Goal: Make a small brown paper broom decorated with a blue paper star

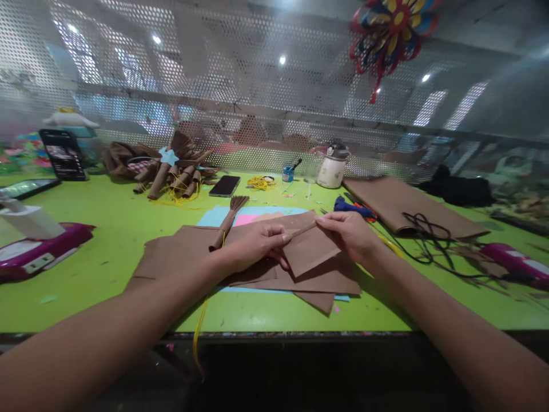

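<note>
Both hands pinch the far edge of one piece of brown paper [313, 249], and that edge is folded or rolled over into a narrow strip. My left hand [261, 246] grips the left end of the strip, thumb on top. At its right end, my right hand [345, 229] is closed with thumb and fingertips together. Beneath them lie several brown paper sheets [171, 252] over light blue sheets [210, 216]. Just left of my left hand, a small rolled-paper broom [223, 229] with a fringed end rests on the sheets, a yellow string [199, 326] hanging over the table edge.
At the back left are several more paper rolls [171, 171] and a phone [225, 186]. A bottle [332, 166], a blue glue gun [354, 207] and folded brown paper [407, 200] stand or lie right of centre. Purple power strips [55, 246] and black cable [429, 240] occupy the sides.
</note>
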A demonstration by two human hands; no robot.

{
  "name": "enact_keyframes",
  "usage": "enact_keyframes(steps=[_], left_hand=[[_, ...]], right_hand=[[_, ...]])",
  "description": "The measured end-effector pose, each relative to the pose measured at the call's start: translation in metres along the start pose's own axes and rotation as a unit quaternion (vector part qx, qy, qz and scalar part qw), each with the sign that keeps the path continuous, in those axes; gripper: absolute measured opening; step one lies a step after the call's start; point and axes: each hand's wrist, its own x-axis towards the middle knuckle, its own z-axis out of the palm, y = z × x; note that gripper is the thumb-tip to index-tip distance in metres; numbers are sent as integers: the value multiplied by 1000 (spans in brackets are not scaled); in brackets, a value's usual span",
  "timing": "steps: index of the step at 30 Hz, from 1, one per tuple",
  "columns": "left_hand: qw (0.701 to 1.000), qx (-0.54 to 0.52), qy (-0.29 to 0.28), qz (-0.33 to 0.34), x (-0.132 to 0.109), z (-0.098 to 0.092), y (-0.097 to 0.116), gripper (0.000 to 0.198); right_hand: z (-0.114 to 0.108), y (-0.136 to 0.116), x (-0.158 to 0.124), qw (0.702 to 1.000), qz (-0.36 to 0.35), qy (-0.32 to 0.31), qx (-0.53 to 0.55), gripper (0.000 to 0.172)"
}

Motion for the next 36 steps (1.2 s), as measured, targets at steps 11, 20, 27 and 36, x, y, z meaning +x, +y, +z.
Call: enact_keyframes(steps=[11,20,27,36], left_hand=[[998,-53,20,-2,1,-1,-2,19],[997,-77,-8,5,0,3,2,16],[999,-29,-42,-10,-5,7,7,15],[993,-116,34,1,4,1,1,23]], right_hand=[[-6,-6,0,999,-7,-14,28,23],[-3,-6,-5,986,23,-156,48,50],[1,-4,-8,977,-49,-209,-2,18],[-4,-12,-11,975,-7,-217,-40,22]])
